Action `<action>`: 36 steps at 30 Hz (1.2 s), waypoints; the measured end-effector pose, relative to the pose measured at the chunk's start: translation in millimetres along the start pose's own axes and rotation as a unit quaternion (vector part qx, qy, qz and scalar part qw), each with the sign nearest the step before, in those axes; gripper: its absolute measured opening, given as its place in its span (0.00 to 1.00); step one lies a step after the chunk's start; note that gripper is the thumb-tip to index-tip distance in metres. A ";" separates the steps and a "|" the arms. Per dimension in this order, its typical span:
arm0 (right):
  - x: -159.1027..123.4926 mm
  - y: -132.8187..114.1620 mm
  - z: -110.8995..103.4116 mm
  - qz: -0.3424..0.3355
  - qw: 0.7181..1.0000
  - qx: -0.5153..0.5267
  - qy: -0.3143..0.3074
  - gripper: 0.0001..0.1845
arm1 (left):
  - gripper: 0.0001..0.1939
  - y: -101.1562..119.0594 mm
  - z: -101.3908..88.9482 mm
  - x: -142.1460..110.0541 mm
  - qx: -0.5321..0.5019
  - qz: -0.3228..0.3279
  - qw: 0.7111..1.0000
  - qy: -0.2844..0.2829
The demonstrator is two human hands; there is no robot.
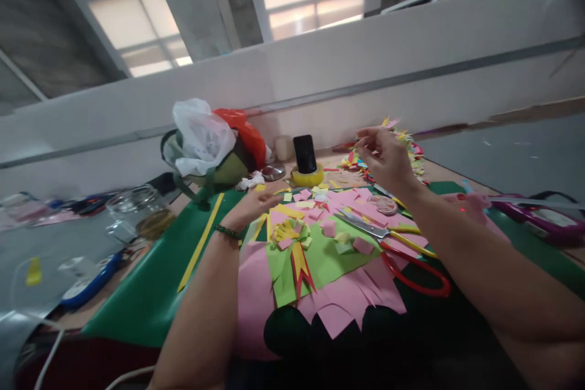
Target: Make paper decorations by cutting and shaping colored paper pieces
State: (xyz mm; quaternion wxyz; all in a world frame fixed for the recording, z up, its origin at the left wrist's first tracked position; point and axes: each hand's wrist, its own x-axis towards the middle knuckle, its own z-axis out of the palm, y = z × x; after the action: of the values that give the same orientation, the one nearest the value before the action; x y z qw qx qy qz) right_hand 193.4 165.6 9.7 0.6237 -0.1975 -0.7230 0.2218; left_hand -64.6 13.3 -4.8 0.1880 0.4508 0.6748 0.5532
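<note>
Paper rosette (pixel 287 230): seems formed, ribbon tails (pixel 300 267) in place.
Paper squares (pixel 363 245): loose, apparently unused.
My left hand (pixel 249 209): loosely curled; can't tell if pinching.
My right hand (pixel 386 152): likewise.

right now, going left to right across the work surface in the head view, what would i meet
Clear container → yellow paper strip → left hand → phone → right hand → purple device.

1. A brown bench (pixel 436 173) carries a green mat (pixel 150 274) spread across its middle.
2. At its far side rest a stuffed bag (pixel 228 167) and a yellow tape roll (pixel 308 179).
3. Farther right, paper scraps (pixel 415 159) lie heaped.
</note>
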 end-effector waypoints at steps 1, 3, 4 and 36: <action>-0.5 1.0 0.0 -0.006 1.000 -0.005 0.001 0.09 | 0.15 1.1 -6.7 3.5 -0.024 0.025 0.998 0.059; -1.2 3.6 -0.3 -0.001 1.000 -0.002 0.000 0.08 | 0.16 1.6 -20.1 10.4 -0.059 0.052 0.986 0.147; -1.4 4.8 -0.7 0.008 1.000 0.000 -0.004 0.07 | 0.17 1.2 -25.9 13.3 -0.081 0.060 0.977 0.185; -51.5 -17.1 36.0 -0.301 0.892 -0.259 -0.216 0.22 | 0.20 9.5 48.8 -27.0 -0.174 -0.110 0.924 -0.323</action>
State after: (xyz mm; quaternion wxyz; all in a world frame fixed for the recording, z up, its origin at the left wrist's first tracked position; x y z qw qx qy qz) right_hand 165.1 119.9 -27.0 0.4157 -0.0723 -0.8966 -0.1343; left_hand -9.9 19.2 -18.2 0.5311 0.4884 0.5158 0.4619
